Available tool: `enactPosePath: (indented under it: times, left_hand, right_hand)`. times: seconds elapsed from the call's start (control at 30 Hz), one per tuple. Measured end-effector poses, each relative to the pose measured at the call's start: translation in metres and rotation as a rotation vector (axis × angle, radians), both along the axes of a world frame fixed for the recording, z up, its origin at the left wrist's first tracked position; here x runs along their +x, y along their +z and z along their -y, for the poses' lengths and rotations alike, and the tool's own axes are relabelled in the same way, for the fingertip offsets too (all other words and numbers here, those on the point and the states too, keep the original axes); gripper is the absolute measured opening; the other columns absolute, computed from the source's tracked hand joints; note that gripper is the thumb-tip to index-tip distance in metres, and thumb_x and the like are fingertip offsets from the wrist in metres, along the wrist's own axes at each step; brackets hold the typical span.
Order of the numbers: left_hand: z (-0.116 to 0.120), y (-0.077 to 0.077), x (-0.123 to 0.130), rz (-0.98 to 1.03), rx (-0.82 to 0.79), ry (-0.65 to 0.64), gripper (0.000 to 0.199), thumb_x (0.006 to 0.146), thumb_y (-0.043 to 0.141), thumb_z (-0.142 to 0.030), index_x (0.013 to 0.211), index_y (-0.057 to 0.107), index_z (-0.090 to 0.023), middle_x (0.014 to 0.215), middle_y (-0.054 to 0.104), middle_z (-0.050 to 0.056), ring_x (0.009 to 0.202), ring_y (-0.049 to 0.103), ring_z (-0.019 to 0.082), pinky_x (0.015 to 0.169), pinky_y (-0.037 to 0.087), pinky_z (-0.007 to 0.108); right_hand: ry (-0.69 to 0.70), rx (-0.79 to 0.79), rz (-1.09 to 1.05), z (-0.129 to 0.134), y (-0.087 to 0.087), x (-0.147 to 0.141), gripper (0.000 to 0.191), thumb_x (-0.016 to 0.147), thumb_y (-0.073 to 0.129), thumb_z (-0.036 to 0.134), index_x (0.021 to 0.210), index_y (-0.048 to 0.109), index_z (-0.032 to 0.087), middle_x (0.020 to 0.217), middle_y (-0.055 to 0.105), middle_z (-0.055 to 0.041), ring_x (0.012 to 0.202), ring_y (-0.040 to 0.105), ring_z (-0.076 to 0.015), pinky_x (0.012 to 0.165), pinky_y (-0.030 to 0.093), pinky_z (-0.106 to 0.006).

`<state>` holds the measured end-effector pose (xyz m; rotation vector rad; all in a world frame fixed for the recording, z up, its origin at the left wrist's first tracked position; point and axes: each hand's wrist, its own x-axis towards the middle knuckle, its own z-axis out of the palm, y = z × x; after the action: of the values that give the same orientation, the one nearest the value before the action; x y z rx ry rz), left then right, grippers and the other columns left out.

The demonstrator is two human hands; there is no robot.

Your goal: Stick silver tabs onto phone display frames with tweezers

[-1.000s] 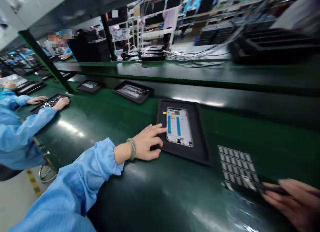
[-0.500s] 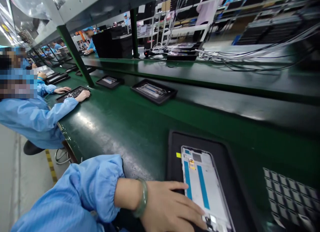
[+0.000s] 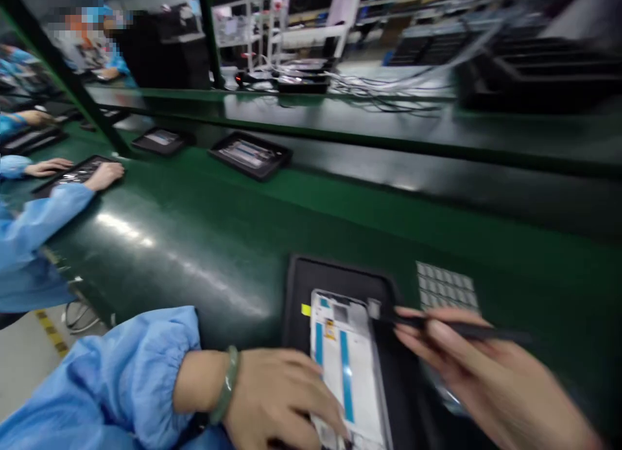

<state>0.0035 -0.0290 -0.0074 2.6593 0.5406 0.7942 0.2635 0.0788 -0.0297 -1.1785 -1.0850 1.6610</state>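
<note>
The phone frame (image 3: pixel 363 379) is lying in a black tray (image 3: pixel 321 273) at the lower centre of the frame, on the green table (image 3: pixel 218 226). The left hand (image 3: pixel 286 398) is resting over its lower left part, fingers partly curled; whether they are pinching anything is not showing. The right hand's (image 3: pixel 486 372) grip, at the lower right, is closing firmly round a slim dark tool (image 3: pixel 490 333), and a small pale piece (image 3: pixel 374 308) is appearing at the tip, beside the phone frame's upper right corner. Blur is hiding whether the two are touching.

The work is looking partway along: blue strips (image 3: pixel 346 379) and an orange part (image 3: pixel 330 329) are already sitting on the phone frame, while the pale piece is not yet lying flat there. Right of centre, a sheet (image 3: pixel 447 287) is carrying rows of pale pieces. How much is remaining, the view is not telling.
</note>
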Motion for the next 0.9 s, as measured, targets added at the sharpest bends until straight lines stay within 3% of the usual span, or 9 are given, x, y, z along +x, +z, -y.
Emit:
enactPosePath:
  times: [0.1,0.2,0.4,0.6,0.9]
  left_hand:
    - [-0.002,0.014,-0.006,0.057,-0.112,0.293,0.013,0.082,0.05,-0.021,0.089,0.06,-0.018,0.107,0.065,0.01,0.108,0.056,0.017,0.101,0.038,0.036]
    - [-0.011,0.019,-0.017,0.077,-0.16,0.51,0.022,0.083,0.049,-0.013,0.104,0.055,-0.018,0.115,0.06,0.012,0.114,0.051,0.02,0.097,0.042,0.038]
    - [-0.029,0.009,-0.025,0.013,-0.185,0.618,0.022,0.084,0.053,-0.019,0.106,0.054,-0.02,0.114,0.061,0.007,0.115,0.051,0.022,0.097,0.039,0.042]
    - [-0.042,0.007,-0.016,0.049,-0.256,0.72,0.01,0.085,0.052,-0.025,0.091,0.059,-0.023,0.108,0.063,0.003,0.111,0.053,0.022,0.096,0.035,0.045]
    - [-0.043,0.01,-0.008,0.068,-0.29,0.765,0.01,0.084,0.051,-0.025,0.083,0.061,-0.024,0.103,0.063,0.002,0.106,0.055,0.022,0.093,0.034,0.045]
  right_hand:
    - [0.068,-0.083,-0.116,0.014,0.045,-0.043,0.014,0.07,0.073,0.025,0.078,0.062,0.023,0.091,0.07,-0.003,0.08,0.069,-0.0148,0.077,0.058,-0.025]
    - [0.046,-0.075,-0.126,0.021,0.06,-0.067,0.02,0.069,0.074,0.026,0.08,0.058,0.02,0.083,0.071,-0.0016,0.07,0.07,-0.0125,0.068,0.058,-0.022]
    - [-0.025,0.041,-0.04,0.03,0.053,-0.077,0.027,0.067,0.075,0.028,0.08,0.054,0.017,0.064,0.068,0.0001,0.064,0.07,-0.0154,0.062,0.058,-0.024]
    - [0.011,0.057,-0.047,0.031,0.051,-0.079,0.023,0.069,0.074,0.027,0.079,0.055,0.018,0.071,0.07,-0.0001,0.068,0.071,-0.0161,0.063,0.059,-0.024]
    - [0.061,0.119,0.0,0.039,0.048,-0.079,0.018,0.071,0.072,0.027,0.079,0.057,0.019,0.076,0.069,-0.0009,0.07,0.071,-0.0167,0.067,0.058,-0.028]
